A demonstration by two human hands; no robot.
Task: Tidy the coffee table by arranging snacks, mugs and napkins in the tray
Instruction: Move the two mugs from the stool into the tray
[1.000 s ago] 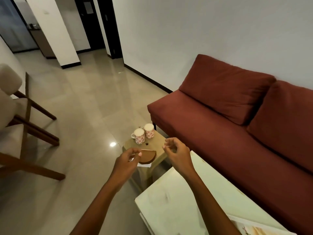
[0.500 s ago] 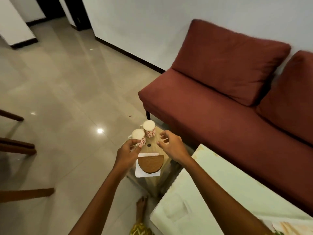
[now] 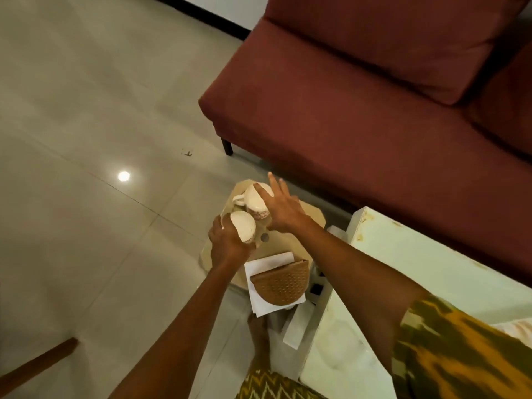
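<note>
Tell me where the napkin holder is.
In the head view the napkin holder sits just below centre, with white napkins, at the near edge of the small wooden table.

Reds, cream, tan
Cream mugs (image 3: 258, 211) bear red print; napkins (image 3: 269, 264) are white, woven holder (image 3: 280, 285) brown, sofa (image 3: 345, 110) maroon, sleeve (image 3: 460, 355) mustard zigzag.

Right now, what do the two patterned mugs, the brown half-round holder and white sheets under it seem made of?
The nearer white mug with red pattern and the farther mug: probably glazed ceramic, smooth, faintly shiny. The brown half-round holder: seemingly woven cane or rattan, matte lattice texture. The white sheets: likely paper napkins, thin, matte.
</note>
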